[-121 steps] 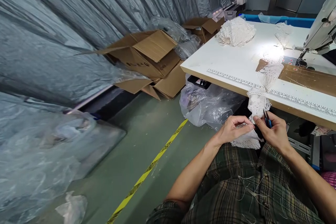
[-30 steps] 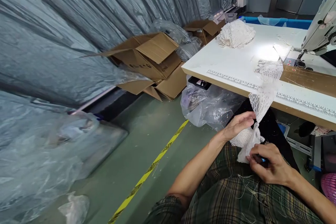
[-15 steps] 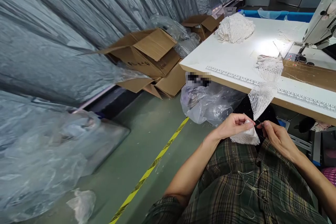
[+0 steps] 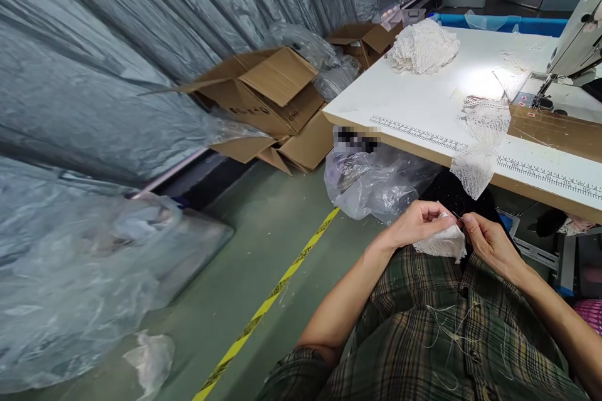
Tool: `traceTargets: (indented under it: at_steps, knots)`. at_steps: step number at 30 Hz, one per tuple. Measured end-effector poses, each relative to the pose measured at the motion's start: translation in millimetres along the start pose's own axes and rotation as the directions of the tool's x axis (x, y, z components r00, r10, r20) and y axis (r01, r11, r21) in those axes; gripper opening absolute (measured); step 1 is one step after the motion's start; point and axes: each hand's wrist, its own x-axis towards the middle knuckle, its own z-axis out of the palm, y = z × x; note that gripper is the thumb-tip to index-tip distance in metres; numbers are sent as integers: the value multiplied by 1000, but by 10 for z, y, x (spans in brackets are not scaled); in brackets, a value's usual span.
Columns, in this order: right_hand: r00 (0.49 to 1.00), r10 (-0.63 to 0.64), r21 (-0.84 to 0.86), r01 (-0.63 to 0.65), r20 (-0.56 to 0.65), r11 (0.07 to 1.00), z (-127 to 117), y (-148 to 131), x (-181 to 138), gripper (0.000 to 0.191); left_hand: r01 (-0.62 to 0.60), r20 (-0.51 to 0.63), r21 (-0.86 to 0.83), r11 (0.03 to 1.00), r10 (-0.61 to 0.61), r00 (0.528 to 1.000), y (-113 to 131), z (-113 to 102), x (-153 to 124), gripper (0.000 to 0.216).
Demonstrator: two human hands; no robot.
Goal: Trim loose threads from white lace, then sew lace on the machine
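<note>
— What fills the scene?
— A white worktable (image 4: 423,106) with a printed ruler along its edge, a sewing machine (image 4: 576,44) at its far right, a heap of lace (image 4: 423,47) at its back, and cardboard boxes (image 4: 268,103) on the floor beside it.

— And nearer the person?
— A lace strip (image 4: 475,160) hangs over the table edge. Below it, above the plaid lap, the left hand (image 4: 418,225) pinches a small lace piece (image 4: 442,241) between thumb and fingers.

— The right hand?
— The right hand (image 4: 489,244) touches that piece, fingertips pressed together on something thin and dark; I cannot tell what.
</note>
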Motion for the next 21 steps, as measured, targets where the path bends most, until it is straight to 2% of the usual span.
traceTargets:
  at_steps: [5, 8, 9, 11, 13, 15, 17, 19, 21]
  knots:
    - [999, -14, 50, 11, 51, 999, -11, -27, -21, 49, 31, 44, 33, 999, -33, 999, 14, -6, -17, 41]
    - [996, 15, 37, -18, 91, 999, 40, 12, -39, 43, 28, 56, 137, 990, -36, 998, -29, -22, -9, 38]
    - [999, 24, 13, -25, 39, 1000, 58, 32, -43, 42, 4, 22, 211, 978, -9, 1000, -56, -30, 0, 35]
    - [986, 21, -30, -26, -167, 999, 73, 65, -42, 41, -63, -69, 392, 918, 97, 993, -121, -50, 27, 30]
    - [914, 17, -26, -30, -404, 999, 45, 81, -21, 42, -122, -115, 531, 838, 214, 970, -183, -70, 56, 34]
    - [840, 60, 25, -55, -540, 998, -26, 81, 23, 46, -168, -95, 590, 790, 274, 957, -220, -86, 78, 35]
    - [818, 126, 66, -108, -561, 992, -111, 76, 86, 50, -199, -59, 608, 769, 293, 954, -229, -100, 97, 32]
    - [833, 172, 73, -157, -526, 985, -172, 72, 155, 52, -216, -39, 615, 758, 303, 952, -217, -117, 121, 30]
    - [822, 203, 118, -165, -532, 979, -186, 63, 199, 52, -218, -53, 612, 760, 315, 948, -196, -142, 155, 30]
